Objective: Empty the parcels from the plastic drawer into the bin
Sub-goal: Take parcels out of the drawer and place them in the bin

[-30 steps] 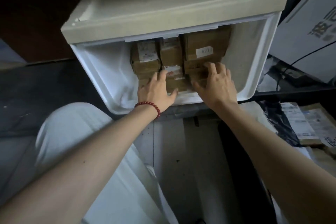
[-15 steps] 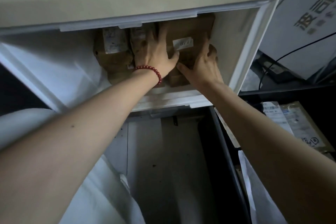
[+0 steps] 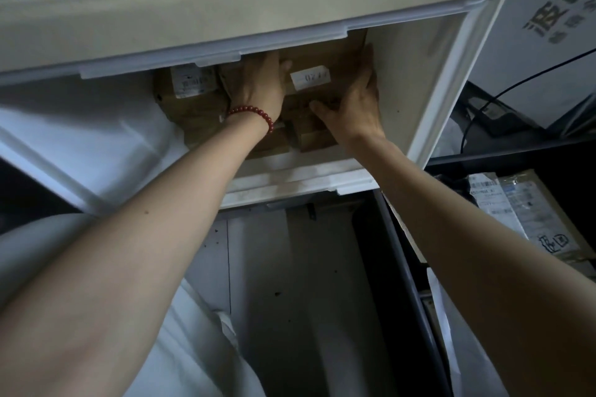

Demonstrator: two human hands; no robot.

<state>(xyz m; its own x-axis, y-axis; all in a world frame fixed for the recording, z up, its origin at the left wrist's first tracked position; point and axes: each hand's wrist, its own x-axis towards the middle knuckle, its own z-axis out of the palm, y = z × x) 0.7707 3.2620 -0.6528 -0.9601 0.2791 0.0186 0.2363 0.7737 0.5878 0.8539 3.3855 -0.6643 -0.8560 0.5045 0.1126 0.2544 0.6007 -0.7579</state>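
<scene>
**Snag and spill risk on pull-out**

Large brown cardboard parcel with a white sticker (image 3: 332,55): far right in the white translucent plastic drawer (image 3: 419,90), tight to the right wall, top edge tucked under the beige cabinet lip (image 3: 225,19). Other brown cardboard parcels (image 3: 193,113) stacked left of it, smaller ones nearer, all touching.

Right hand (image 3: 354,103): fingers curled round the large parcel's right edge, thumb pressed on its near face, so pinching it. Left hand (image 3: 261,87), red bead bracelet (image 3: 254,114) at the wrist: palm flat on the stack just left of the sticker, fingertips hidden under the lip. Cannot tell whether curled or straight.

Failure modes, as judged:
- Catching the top edge on the lip if lifted before being drawn near. Cause: almost no gap showing above.
- Slipping out of the pinch. Cause: firm hold on one edge only, left side unconfirmed.
- Dragging neighbours along, small near boxes tipping over the drawer's front rim. Cause: tight packing.
- Missing the target. Grey open container (image 3: 306,284) directly below the drawer front, probably the bin. Dark gap to its right, flat labelled packets (image 3: 522,213) beyond. Wide swing right = drop outside.
- Drawer sliding near under the pull, with no hand bracing it.
</scene>
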